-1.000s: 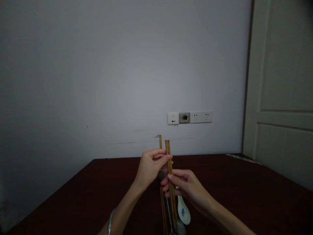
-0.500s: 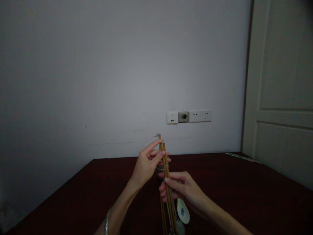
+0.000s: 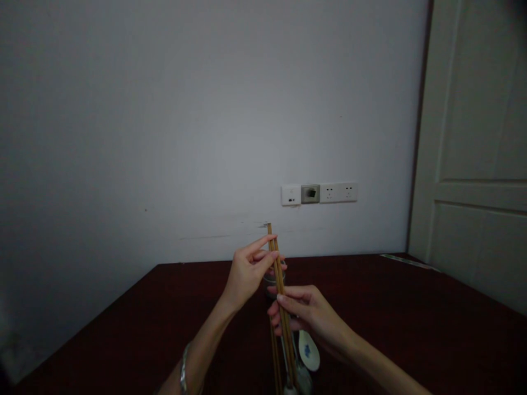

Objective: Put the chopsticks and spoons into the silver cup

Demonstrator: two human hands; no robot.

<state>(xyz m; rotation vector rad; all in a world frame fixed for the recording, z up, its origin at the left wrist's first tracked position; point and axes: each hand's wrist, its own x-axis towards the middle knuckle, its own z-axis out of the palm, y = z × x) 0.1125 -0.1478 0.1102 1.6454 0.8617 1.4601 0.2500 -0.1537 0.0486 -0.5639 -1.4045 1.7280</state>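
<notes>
Evidently both hands are occupied with the same thing: a pair of chopsticks point(image 3: 279, 281), held slanting upright above the near middle of a dark red table point(image 3: 391, 323). The left hand point(image 3: 246, 274) is closed in a light pinch, thumb and fingers on the sticks near their upper end; the right hand point(image 3: 315, 312) grips them lower, thumb laid across, its other fingers curled loosely behind. So far as can be judged, the pair has been gathered and lined up side by side, while nothing else is in either hand's grasp. Another chopstick point(image 3: 269, 229) rises past the left fingers; its lower end is hidden, so whether it stands in the container point(image 3: 270, 280) just behind the hands cannot be told, nor what else that container holds.

Left unhandled below are more thin sticks point(image 3: 275, 356) to the left of the held pair, a metal spoon point(image 3: 305, 378) partly behind it, and a white spoon point(image 3: 309, 354) with a blue mark, lying near the right hand. Whether the lower tips of the held chopsticks touch the table or the metal spoon is unclear in the dim light
</notes>
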